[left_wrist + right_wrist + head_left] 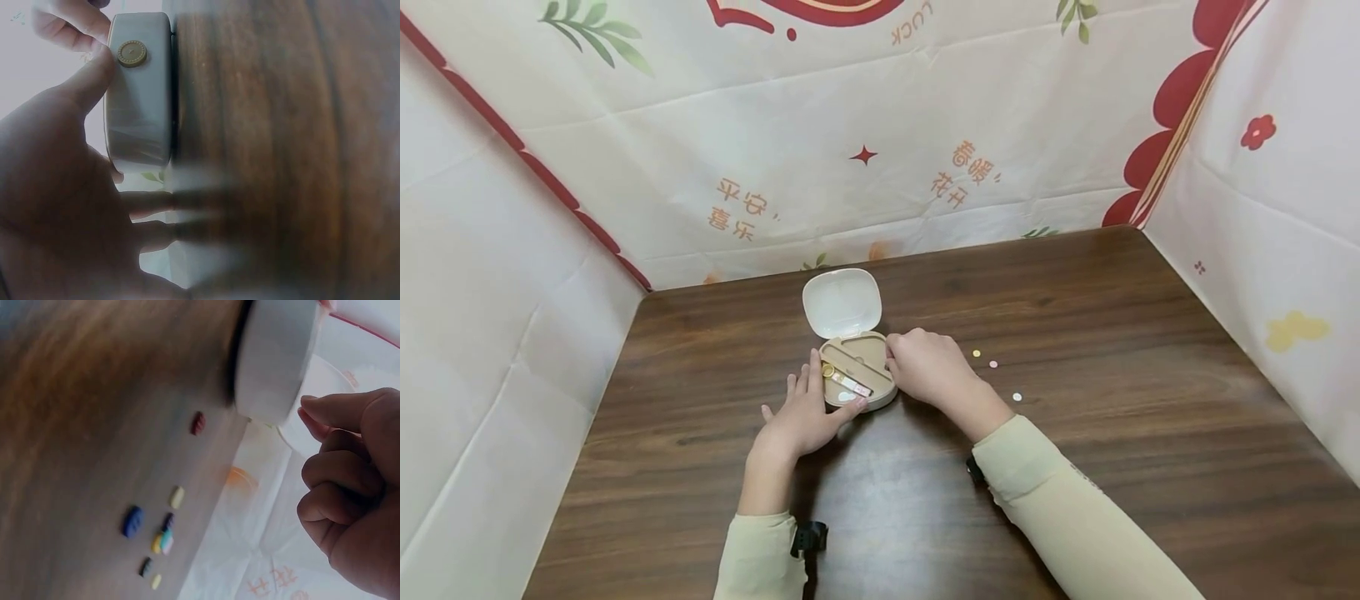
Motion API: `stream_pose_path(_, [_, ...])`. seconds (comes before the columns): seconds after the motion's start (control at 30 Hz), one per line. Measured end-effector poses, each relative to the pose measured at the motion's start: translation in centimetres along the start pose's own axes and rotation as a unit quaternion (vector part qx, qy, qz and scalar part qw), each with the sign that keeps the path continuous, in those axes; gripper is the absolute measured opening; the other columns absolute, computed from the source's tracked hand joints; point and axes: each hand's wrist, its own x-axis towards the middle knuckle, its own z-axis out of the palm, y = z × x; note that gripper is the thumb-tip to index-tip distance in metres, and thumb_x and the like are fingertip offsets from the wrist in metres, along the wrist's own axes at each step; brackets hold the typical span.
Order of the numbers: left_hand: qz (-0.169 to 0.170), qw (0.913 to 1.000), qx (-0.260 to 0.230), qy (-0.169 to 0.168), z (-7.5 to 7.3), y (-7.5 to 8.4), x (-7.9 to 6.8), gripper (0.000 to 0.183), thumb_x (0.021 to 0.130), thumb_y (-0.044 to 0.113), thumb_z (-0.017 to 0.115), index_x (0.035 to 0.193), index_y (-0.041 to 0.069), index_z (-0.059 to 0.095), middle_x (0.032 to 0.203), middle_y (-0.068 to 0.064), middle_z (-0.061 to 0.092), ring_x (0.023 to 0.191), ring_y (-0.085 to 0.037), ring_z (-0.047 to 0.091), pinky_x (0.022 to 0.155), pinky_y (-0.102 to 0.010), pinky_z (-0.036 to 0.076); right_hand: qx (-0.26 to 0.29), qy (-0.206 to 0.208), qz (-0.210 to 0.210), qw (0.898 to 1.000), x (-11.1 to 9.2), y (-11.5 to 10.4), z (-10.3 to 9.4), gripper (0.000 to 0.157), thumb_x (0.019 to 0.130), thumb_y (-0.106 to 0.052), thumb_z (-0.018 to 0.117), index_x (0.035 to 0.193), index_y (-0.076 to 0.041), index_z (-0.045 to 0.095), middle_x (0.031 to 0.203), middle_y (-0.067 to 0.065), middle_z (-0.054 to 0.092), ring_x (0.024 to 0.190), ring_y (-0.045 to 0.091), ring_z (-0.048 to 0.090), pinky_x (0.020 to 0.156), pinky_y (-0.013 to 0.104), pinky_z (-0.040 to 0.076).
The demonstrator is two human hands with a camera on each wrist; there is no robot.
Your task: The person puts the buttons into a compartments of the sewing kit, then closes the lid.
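Note:
A low pill case (880, 400) with beige compartments and a white lid (842, 302) raised at the back sits on the table. Straight fingers of my left hand (797, 421) lie along its left side, the thumb at the front rim. In the left wrist view a round beige button (132, 54) shows on its front wall. My right hand (928, 365) is at the right rim, thumb tip right by the edge and the other fingers curled. I cannot tell whether it pinches anything. A pink-and-white strip (852, 383) and white pieces (846, 397) lie in the front compartment.
To the right of the right hand, small round pieces lie on the wooden table (1112, 350): one yellow (976, 353), one pink (993, 364), one white (1017, 397). The right wrist view shows several coloured pieces, including a blue one (132, 521). A printed cloth (850, 100) hangs behind.

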Motion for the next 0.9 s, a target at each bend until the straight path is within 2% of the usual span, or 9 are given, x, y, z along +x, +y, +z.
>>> stream_pose_path(0.2, [0.000,1.0000,-0.002,-0.004,0.1,-0.1,0.1,0.115,0.079,0.086,0.043,0.156,0.027,-0.018,0.167,-0.010,0.005,0.154,-0.032,0.001,0.107,-0.080,0.003,0.020,0.029,0.028,0.999,-1.1,1.7,-1.9,0.011,0.093,-0.025,0.059,0.085,-0.022,0.067,0.078,-0.003,0.067,0.072,0.019,0.066,0.061,0.044,0.052])
stream_pose_path(0.33, [-0.002,1.0000,-0.004,-0.006,0.1,-0.1,0.1,0.115,0.079,0.086,0.043,0.155,0.028,-0.019,0.167,-0.009,0.004,0.154,-0.031,0.000,0.107,-0.079,0.002,0.051,0.034,0.057,0.996,-2.3,3.2,-3.2,0.011,0.094,-0.028,0.061,0.093,-0.021,0.070,0.083,-0.004,0.071,0.074,0.019,0.066,0.067,0.045,0.053])
stream_pose_path(0.57, [0.000,1.0000,-0.006,-0.003,0.2,-0.2,0.3,0.116,0.077,0.088,0.042,0.155,0.028,-0.019,0.167,-0.008,0.003,0.154,-0.031,0.000,0.107,-0.079,0.002,0.079,-0.012,0.104,0.991,-4.5,5.1,-4.0,0.012,0.094,-0.030,0.061,0.095,-0.020,0.069,0.078,-0.005,0.067,0.067,0.016,0.059,0.062,0.038,0.048])
stream_pose_path(0.9, [0.002,1.0000,-0.005,-0.002,0.0,-0.2,0.2,0.115,0.078,0.086,0.044,0.156,0.027,-0.018,0.167,-0.009,0.005,0.154,-0.032,0.001,0.106,-0.080,0.004,0.089,-0.087,0.142,0.982,-7.3,7.5,-3.4,0.010,0.090,-0.029,0.066,0.088,-0.019,0.066,0.083,-0.001,0.066,0.071,0.018,0.057,0.062,0.038,0.044])
